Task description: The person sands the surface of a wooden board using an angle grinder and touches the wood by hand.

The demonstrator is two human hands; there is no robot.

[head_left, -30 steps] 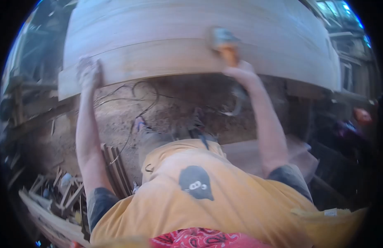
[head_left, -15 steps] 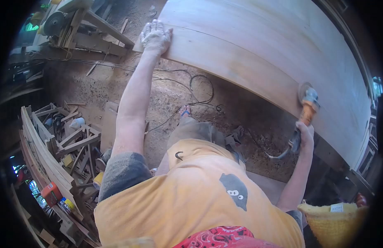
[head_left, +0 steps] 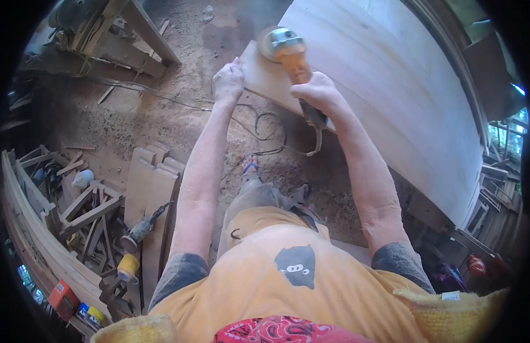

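My right hand [head_left: 317, 91] is wrapped round the handle of an orange and silver angle grinder [head_left: 293, 62]. The grinder's disc rests on the near left corner of a large pale wooden panel [head_left: 391, 103]. Left of that corner, my left hand [head_left: 228, 83] has its fingers curled against the panel's edge. From the grinder's rear end a cord [head_left: 318, 143] hangs down below the panel. The disc's face is hidden against the wood.
A second power tool [head_left: 138, 233] lies on planks [head_left: 140, 186] at the lower left, beside a yellow container [head_left: 128, 267]. Wood offcuts [head_left: 99, 210] are piled there. Black cable [head_left: 271, 151] loops across the dusty floor. A wooden stand [head_left: 150, 34] is at upper left.
My right hand has carried the grinder from the panel's right part to its left corner. My left hand has gone from lying flat on top to curling at the edge.
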